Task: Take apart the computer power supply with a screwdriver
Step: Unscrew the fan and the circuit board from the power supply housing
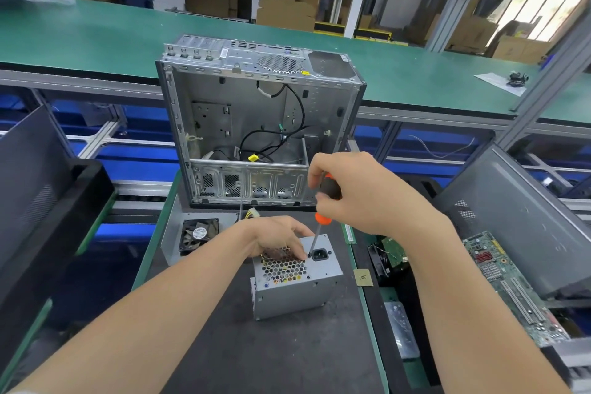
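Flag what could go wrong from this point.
1. The screwdriver tip sits by the socket, right beside the left hand's fingers; a slip could jab them.
2. The supply stands on end, steadied only by that hand; the right hand's downward push might tip it.
3. A freed screw could fall through the grille.

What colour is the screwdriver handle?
The screwdriver handle is black with orange at both ends, clearest in the head view.
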`<state>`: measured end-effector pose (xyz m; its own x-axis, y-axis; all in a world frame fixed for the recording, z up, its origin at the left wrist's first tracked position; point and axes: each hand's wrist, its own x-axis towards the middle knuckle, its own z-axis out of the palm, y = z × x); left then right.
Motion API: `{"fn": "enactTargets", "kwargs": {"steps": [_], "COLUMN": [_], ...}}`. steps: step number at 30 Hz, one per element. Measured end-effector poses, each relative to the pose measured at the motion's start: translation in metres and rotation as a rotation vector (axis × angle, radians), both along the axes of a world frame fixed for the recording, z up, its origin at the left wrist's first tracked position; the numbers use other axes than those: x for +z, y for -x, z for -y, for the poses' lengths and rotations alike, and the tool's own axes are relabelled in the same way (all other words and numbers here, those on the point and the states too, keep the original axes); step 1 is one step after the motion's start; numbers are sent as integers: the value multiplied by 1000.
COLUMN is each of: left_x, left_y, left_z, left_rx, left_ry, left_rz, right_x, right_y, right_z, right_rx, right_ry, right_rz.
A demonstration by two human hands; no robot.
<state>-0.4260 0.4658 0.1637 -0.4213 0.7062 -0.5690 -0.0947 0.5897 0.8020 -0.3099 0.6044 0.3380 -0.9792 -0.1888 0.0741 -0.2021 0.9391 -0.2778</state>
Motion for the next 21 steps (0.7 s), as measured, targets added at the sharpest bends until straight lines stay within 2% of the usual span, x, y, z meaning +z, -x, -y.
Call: {"fn": "enactTargets", "kwargs": {"steps": [3,8,15,21], "left_x": [-1,-2,0,2], "left_y": [1,2,0,-2], "left_z": [1,1,0,0], "left_rx": [-18,-4,7,25], "left_ry": [-7,-10,-18,-42], "left_rz": [7,-1,-5,11], "right_x": [2,-4,-1,-10], "right_y": [0,5,4,8], "right_z": [-4,-2,-7,-3], "right_rx": [26,-76,50,-34], "right_ry": [19,-114,26,-38], "right_rz": [37,-118,20,-131]}}
